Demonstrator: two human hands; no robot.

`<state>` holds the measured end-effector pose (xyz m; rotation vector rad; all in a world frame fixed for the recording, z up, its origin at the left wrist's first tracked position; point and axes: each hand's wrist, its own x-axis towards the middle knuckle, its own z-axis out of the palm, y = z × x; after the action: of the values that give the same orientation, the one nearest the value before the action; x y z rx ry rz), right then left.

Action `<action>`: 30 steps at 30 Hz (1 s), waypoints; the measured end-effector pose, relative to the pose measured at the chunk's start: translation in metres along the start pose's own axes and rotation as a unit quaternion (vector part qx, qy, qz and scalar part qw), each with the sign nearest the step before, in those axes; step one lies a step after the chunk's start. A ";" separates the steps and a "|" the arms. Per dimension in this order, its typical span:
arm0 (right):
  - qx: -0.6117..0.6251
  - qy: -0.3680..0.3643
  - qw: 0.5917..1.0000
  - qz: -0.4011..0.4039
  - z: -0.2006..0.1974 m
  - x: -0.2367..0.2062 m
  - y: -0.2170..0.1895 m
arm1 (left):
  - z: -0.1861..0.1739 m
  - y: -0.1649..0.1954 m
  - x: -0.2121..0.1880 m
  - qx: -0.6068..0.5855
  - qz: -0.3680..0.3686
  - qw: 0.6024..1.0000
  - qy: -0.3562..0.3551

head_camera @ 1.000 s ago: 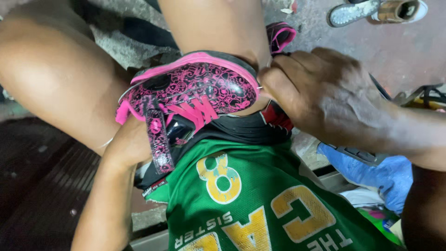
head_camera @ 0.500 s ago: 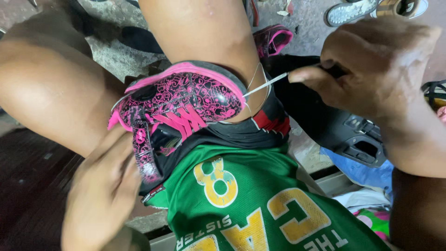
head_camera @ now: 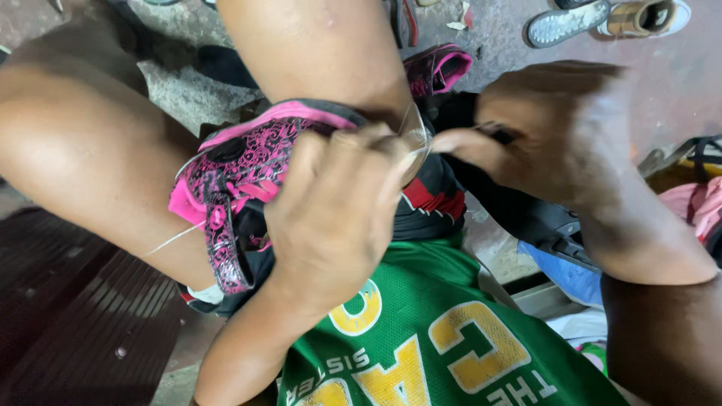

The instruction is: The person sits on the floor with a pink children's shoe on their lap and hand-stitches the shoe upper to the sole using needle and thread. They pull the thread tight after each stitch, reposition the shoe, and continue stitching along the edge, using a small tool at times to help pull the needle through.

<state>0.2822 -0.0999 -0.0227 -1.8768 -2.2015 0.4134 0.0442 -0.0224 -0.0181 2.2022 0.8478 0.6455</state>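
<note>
A pink and black patterned shoe (head_camera: 248,169) is wedged between my bare knees, sole side away from me. My left hand (head_camera: 338,218) lies over the shoe's right half, fingers curled on a loop of pale thread (head_camera: 416,146). My right hand (head_camera: 549,135) is level with the shoe's right end, fingers pinched together on the same thread, and whether a needle is in them I cannot tell. Another strand of thread (head_camera: 174,239) trails off to the left across my thigh.
My green shirt with yellow letters (head_camera: 429,338) fills the bottom of the view. A second pink shoe (head_camera: 440,68) lies on the concrete floor beyond my knee. Other shoes (head_camera: 602,19) sit at the top right. A dark wooden bench (head_camera: 68,316) runs at the left.
My left hand has come up from beside my thigh and now covers the shoe's right half. My right hand has moved back in toward the shoe, slackening the thread into a loop.
</note>
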 end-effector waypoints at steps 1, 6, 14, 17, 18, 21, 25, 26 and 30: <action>0.017 0.000 1.000 -0.008 0.005 -0.001 0.000 | 0.000 -0.005 -0.002 -0.052 -0.016 0.999 -0.007; 0.374 0.075 0.924 -0.008 0.034 0.011 -0.024 | -0.007 -0.012 -0.008 -0.223 -0.115 0.968 -0.012; 0.581 -0.056 0.767 0.266 0.034 -0.036 -0.028 | -0.028 -0.017 0.002 -0.455 -0.201 0.858 -0.130; 0.601 0.040 0.756 0.256 0.011 -0.039 -0.027 | -0.019 -0.015 0.001 -0.291 -0.087 0.945 -0.122; 0.612 0.073 0.747 0.249 0.004 -0.034 -0.031 | -0.016 -0.013 0.000 -0.254 -0.061 0.958 -0.121; 0.437 0.051 0.866 0.237 -0.009 -0.016 -0.049 | -0.010 -0.011 -0.002 -0.209 -0.067 0.966 -0.138; 0.265 -0.040 0.955 0.123 0.011 0.005 -0.046 | -0.009 -0.009 -0.003 -0.185 -0.050 0.976 -0.100; 0.229 -0.002 0.970 0.084 0.016 0.004 -0.041 | -0.009 -0.009 -0.003 -0.190 -0.066 0.974 -0.107; -0.064 0.062 0.990 0.111 0.003 0.002 0.024 | -0.008 -0.008 -0.003 -0.170 -0.056 0.978 -0.106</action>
<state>0.3026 -0.0949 -0.0343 -2.1624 -1.9897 0.1898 0.0343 -0.0167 -0.0201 1.8606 0.6888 0.4513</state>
